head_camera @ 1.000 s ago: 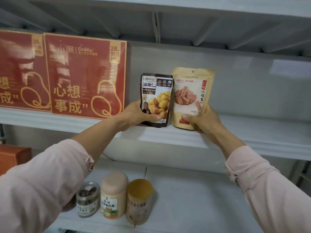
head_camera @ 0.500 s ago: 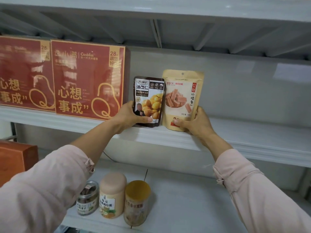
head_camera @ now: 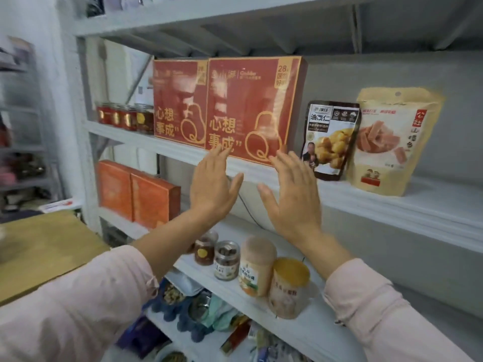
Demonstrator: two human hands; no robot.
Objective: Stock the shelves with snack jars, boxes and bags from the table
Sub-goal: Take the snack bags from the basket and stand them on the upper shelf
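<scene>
Two tiers of shelf fill my view. The worktop at left is cut off, so I can't see what stock remains. Red boxes stand on the upper tier, then the tan bag and the smaller dark bag, upright, side by side. My left hand and right hand hover flat, fingers straight, empty. I'd fetch the next item and seat it well back, label forward.

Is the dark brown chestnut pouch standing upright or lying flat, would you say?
Upright: the dark brown chestnut pouch stands on its bottom edge on the white shelf.
</scene>
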